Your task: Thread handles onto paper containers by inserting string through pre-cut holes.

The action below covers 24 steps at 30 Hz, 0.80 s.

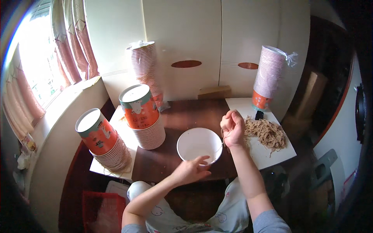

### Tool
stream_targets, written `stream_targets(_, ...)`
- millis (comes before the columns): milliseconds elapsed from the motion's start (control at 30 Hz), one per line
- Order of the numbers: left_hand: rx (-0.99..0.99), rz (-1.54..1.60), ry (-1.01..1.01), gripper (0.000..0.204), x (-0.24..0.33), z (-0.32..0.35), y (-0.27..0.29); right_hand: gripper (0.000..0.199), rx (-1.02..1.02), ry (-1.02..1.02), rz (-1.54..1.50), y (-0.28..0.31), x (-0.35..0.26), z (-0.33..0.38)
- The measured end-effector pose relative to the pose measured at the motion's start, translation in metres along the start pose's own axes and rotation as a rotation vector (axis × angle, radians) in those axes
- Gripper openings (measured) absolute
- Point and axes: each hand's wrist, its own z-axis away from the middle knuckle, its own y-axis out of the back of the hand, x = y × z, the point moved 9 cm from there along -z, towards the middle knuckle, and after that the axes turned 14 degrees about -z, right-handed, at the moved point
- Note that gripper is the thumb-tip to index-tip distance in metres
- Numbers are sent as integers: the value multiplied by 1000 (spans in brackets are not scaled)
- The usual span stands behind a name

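Note:
A white round paper tub stands open end up at the middle of the dark brown table. My right hand is raised beside its right rim, fingers closed. From that grip a thin tan string hangs toward the rim. At the tub's front edge is my left hand, its fingers apart; whether they touch the rim I cannot tell. A heap of tan string lies to the right, behind my right wrist, on a white board.
Two stacks of nested orange-and-green printed tubs, the nearer stack and the farther stack, stand upside down at left. Tall plastic-wrapped stacks rise at back left and back right. A red crate sits below the table's left side.

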Motion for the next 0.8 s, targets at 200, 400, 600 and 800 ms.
stream_targets(200,177,211,147,19,-22,0,23,36,-233,-224,-401,-37,21,12)
stream_targets(400,247,116,74,31,-24,-13,48,37,-289,-357,-534,-55,31,28)
stream_targets(600,309,131,-132,22,-18,-17,39,36,-320,-472,-518,-65,55,42)
stream_targets(800,247,131,157,11,-52,-17,65,32,-268,-302,-304,-38,27,19)
